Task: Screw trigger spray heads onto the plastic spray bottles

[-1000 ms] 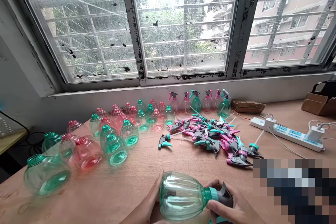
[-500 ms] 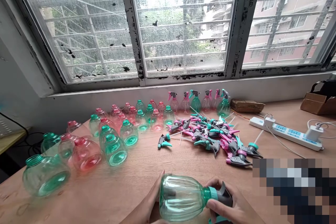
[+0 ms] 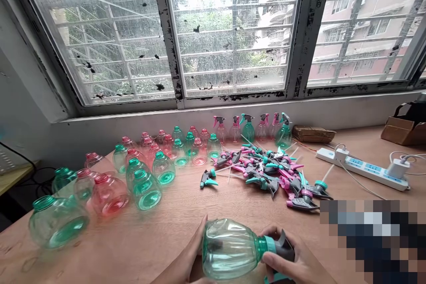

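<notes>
A clear green spray bottle (image 3: 229, 248) lies on its side across my two hands, its base toward the left. My left hand (image 3: 191, 253) is wrapped round the base end; part of its fingers is hidden behind the bottle. At the neck, my right hand (image 3: 293, 253) grips the grey and teal trigger sprayer head (image 3: 282, 246), with thumb and fingers around the teal collar. The head sits on the bottle's threaded neck, where some green thread shows beside the collar. Beyond my hands, a loose grey and teal sprayer head (image 3: 209, 179) lies on the table (image 3: 179, 226).
Several open green and pink bottles (image 3: 144, 188) stand at the left and back. A heap of pink, teal and grey sprayer heads (image 3: 266, 164) lies right of centre. Bottles with heads (image 3: 248, 129) line the wall. A white power strip (image 3: 362, 168) with cables lies at the right.
The green bottle has turned slightly about its long axis in my left hand. My right hand stays at the sprayer head, and the things on the table have not moved.
</notes>
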Tool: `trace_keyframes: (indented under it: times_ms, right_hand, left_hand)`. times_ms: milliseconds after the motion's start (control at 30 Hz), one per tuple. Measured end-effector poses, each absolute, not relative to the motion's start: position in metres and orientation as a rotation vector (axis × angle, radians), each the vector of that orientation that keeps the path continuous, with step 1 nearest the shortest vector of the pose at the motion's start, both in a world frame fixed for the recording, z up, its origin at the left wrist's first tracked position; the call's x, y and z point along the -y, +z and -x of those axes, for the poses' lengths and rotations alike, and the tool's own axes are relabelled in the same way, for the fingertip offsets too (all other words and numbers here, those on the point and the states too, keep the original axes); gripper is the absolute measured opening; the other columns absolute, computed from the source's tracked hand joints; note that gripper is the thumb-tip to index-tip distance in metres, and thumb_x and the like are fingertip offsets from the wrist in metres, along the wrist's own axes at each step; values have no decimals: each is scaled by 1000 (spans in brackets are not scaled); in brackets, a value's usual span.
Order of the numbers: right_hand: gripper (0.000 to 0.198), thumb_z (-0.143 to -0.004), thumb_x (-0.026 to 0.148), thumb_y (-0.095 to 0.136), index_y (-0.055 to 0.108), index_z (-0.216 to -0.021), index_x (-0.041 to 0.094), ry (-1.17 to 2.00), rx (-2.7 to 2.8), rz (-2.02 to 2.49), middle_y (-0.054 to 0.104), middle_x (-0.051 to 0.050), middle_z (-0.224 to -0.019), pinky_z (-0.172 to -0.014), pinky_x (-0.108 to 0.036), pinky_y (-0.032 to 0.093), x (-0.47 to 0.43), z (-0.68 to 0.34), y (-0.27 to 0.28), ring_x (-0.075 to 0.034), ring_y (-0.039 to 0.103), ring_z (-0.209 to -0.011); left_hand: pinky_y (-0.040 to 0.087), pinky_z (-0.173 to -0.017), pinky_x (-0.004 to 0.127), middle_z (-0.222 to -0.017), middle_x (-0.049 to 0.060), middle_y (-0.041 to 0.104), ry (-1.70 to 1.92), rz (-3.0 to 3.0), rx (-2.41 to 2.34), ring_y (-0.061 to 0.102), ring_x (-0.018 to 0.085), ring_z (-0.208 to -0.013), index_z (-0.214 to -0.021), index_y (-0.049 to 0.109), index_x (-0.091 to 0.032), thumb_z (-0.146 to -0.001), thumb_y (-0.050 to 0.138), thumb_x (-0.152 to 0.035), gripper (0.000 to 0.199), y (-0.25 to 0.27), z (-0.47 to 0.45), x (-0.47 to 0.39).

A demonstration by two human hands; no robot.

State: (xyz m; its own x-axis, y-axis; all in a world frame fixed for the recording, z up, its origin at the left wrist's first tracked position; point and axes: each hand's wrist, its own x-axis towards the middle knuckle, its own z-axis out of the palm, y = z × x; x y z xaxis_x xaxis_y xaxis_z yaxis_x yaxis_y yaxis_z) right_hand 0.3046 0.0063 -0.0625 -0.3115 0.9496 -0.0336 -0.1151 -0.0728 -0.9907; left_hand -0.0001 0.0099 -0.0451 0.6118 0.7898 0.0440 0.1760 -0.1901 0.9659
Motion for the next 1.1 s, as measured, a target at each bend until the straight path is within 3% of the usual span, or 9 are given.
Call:
trace_keyframes:
  times_ms: [67,233,333,500,633,767,933,1100]
  right_hand:
    - [47,-76,53,79,60,-99,17,1511,1328,999,71,1,-59,-57,-27,45,-7,-305,-62,-18,65,-57]
    - [42,-79,52,76,62,-97,17,1465,1378,978,71,0,-59,-55,-29,46,-8,-305,-60,-20,66,-57]
    - [42,-79,53,75,62,-97,17,1457,1389,982,72,0,-61,-55,-30,48,-8,-305,-60,-21,67,-58]
    - [43,-78,54,77,62,-96,17,1476,1363,979,70,1,-61,-56,-28,47,-7,-304,-59,-19,66,-57]
    - [45,-78,54,77,62,-96,16,1484,1361,970,70,0,-61,-55,-27,46,-8,-305,-60,-19,65,-56]
    - [46,-77,56,77,62,-97,17,1475,1366,991,70,0,-60,-53,-28,47,-8,-305,-61,-19,65,-56]
    - [46,-77,55,77,61,-97,17,1492,1346,985,68,1,-61,-54,-29,47,-8,-304,-61,-19,65,-56]
    - [47,-76,57,77,62,-96,17,1478,1360,990,68,1,-60,-54,-30,48,-8,-304,-61,-19,66,-56]
  left_hand:
    - [17,-125,47,-170,5,17,653,-1724,-817,31,34,-150,-160,-4,-31,-88,67,-51,103,-41,-1,-10]
    - [18,-125,46,-164,5,35,639,-1730,-841,33,31,-149,-158,-11,-35,-92,64,-45,101,-25,-9,-4]
    - [17,-125,45,-166,3,30,653,-1690,-885,29,31,-151,-159,-9,-32,-91,67,-39,102,-17,-11,1]
    - [15,-126,43,-168,0,25,634,-1739,-977,20,33,-154,-160,11,-29,-89,70,-32,93,-14,-8,4]
    - [22,-125,41,-168,0,25,664,-1684,-927,27,31,-152,-160,4,-33,-88,70,-26,98,-17,-9,4]
    - [23,-124,44,-166,2,31,684,-1616,-911,35,31,-148,-160,0,-34,-88,72,-32,101,-22,-10,4]
    - [19,-125,44,-169,1,20,673,-1647,-909,20,34,-153,-159,-5,-33,-86,73,-44,107,-24,-6,3]
    - [16,-126,45,-170,-1,15,651,-1726,-924,18,32,-154,-159,2,-37,-89,70,-35,97,-20,-8,2]
